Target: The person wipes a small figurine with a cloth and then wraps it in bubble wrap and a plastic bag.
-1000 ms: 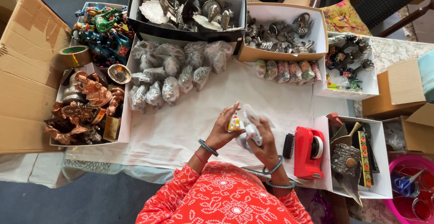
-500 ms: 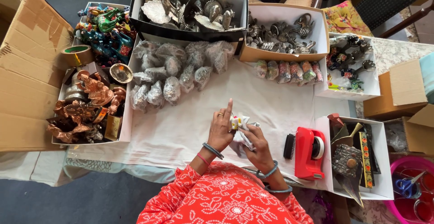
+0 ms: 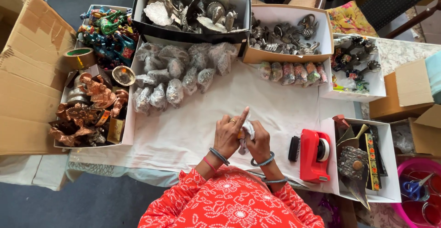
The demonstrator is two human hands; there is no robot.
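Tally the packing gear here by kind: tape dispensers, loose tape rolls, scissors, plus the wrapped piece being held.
Red tape dispenser: 1
Loose tape roll: 1
Blue-handled scissors: 1
Held wrapped piece: 1
Total: 4

Red tape dispenser [image 3: 314, 156] on white cloth [image 3: 183, 131] — wrapped figurines [image 3: 177, 74] beyond, cardboard box [image 3: 27, 67] alongside.

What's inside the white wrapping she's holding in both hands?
The left hand and right hand close around the white wrapping. A yellowish edge peeks out; the rest of what is inside is covered.
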